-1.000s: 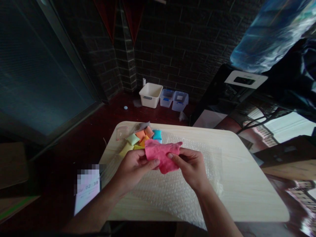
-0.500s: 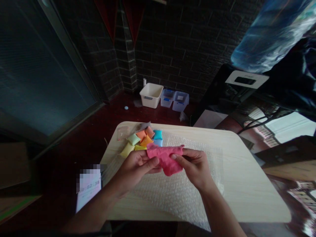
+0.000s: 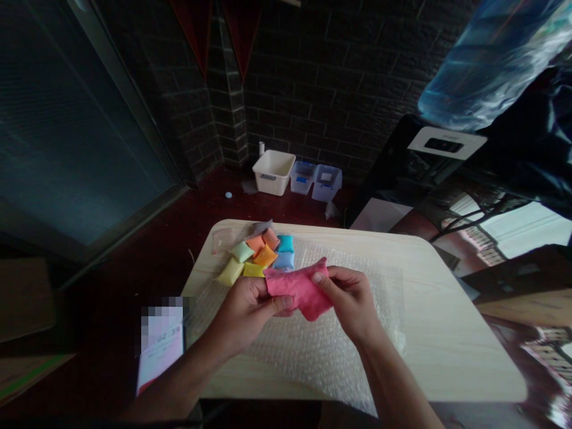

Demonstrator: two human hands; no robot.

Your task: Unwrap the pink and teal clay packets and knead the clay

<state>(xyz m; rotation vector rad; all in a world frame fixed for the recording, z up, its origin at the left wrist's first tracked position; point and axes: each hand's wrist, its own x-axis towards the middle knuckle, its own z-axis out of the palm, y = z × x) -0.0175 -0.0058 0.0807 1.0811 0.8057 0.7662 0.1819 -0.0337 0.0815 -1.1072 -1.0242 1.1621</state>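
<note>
A flattened, uneven piece of pink modelling clay point(image 3: 300, 288) is stretched between my two hands above the table. My left hand point(image 3: 250, 310) pinches its left end, thumb on the near face and fingers behind. At the other end, my right hand point(image 3: 351, 301) grips the clay with the thumb pressed on its upper right part. The lower edge droops in a rounded lobe between the hands. Just beyond my left hand lie several small pillow-shaped packets in different colours, among them a yellow packet point(image 3: 254, 270), an orange packet point(image 3: 265, 255) and a turquoise packet point(image 3: 285, 243).
Bubble wrap point(image 3: 313, 363) covers part of the pale wooden table point(image 3: 451, 322). A phone point(image 3: 161, 345) showing a timer is at the left edge. On the floor behind stand a white basket point(image 3: 273, 173) and two clear bins point(image 3: 326, 183). A water dispenser point(image 3: 447, 144) is at right.
The pink clay has tilted, its upper right corner now higher and its face spread wider. My left hand has shifted slightly down; both hands keep hold of the clay.
</note>
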